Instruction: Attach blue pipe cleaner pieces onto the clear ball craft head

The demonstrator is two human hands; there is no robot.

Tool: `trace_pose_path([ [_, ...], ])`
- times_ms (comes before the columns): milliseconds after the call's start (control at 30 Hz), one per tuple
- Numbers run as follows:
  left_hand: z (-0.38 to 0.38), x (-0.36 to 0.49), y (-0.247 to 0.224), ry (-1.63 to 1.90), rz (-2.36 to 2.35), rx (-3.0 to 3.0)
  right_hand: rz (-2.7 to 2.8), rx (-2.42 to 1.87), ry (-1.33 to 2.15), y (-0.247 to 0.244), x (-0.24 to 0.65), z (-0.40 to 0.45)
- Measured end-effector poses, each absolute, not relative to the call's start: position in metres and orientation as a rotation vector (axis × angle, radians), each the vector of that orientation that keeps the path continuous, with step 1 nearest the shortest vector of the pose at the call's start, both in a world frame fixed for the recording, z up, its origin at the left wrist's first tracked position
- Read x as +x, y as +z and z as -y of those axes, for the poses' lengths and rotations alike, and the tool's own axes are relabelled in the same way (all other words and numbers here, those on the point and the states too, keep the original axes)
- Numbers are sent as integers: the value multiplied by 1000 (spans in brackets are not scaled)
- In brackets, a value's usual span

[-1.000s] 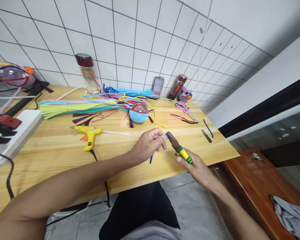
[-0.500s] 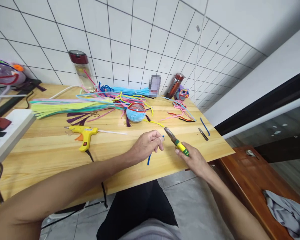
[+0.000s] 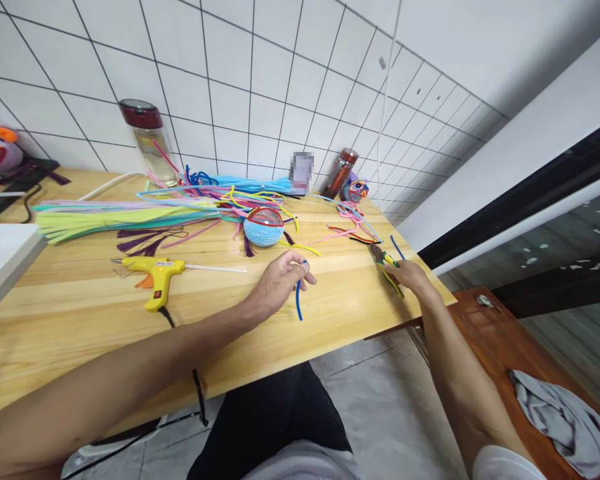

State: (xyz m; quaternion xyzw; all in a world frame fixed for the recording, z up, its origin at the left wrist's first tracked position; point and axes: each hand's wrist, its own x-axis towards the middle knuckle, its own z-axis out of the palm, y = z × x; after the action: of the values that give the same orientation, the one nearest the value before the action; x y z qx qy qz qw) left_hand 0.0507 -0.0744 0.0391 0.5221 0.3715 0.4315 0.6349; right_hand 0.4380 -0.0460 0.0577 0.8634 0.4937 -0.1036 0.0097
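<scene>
Pinched in the fingers of my left hand (image 3: pixel 285 277) is a short blue pipe cleaner (image 3: pixel 299 303), its longer end hanging below the hand. Over at the table's right side, my right hand (image 3: pixel 411 275) grips pliers (image 3: pixel 393 279) with yellow and green handles, close to the tabletop. Another blue pipe cleaner (image 3: pixel 397 247) lies just beyond the pliers. Behind my left hand sits a ball (image 3: pixel 263 230) wrapped in light blue with a red band and a clear top. A yellow pipe cleaner (image 3: pixel 303 249) lies beside it.
On the left of the wooden table (image 3: pixel 260 353) lies a yellow glue gun (image 3: pixel 157 277) with a white stick. Pipe cleaner bundles (image 3: pixel 125 220) spread behind it. A glass bottle (image 3: pixel 150 147), a red flask (image 3: pixel 341 172) and a small decorated figure (image 3: pixel 355 189) stand along the tiled wall.
My right hand has carried the pliers right and lowered them toward the tabletop. My left hand still holds the blue pipe cleaner. The camera view has turned slightly right.
</scene>
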Motion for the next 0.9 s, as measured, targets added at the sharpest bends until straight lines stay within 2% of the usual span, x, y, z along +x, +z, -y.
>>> trace_pose_path([
  [133, 75, 49, 40, 1027, -888, 1264, -1517, 2699, -371, 60, 446, 41],
  [233, 75, 48, 41, 1029, -884, 1225, -1482, 2762, -150, 58, 438, 46],
  [300, 75, 48, 41, 1031, -875, 1182, -1663, 2809, -2, 57, 420, 55],
  [367, 74, 49, 40, 1035, -874, 1143, -2159, 2755, -212, 55, 389, 67],
  [433, 74, 49, 39, 1063, -871, 1107, -2616, 2543, -703, 53, 348, 81],
  [500, 74, 50, 38, 1106, -865, 1085, -2831, 2321, -1064, 52, 306, 93],
  [567, 74, 50, 38, 1151, -863, 1072, -2901, 2156, -1280, 52, 269, 101],
  [700, 71, 48, 42, 1226, -864, 1069, -3075, 2056, -1179, 59, 231, 97],
  [900, 56, 38, 48, 1262, -870, 1090, -3168, 1906, -1110, 69, 230, 65],
])
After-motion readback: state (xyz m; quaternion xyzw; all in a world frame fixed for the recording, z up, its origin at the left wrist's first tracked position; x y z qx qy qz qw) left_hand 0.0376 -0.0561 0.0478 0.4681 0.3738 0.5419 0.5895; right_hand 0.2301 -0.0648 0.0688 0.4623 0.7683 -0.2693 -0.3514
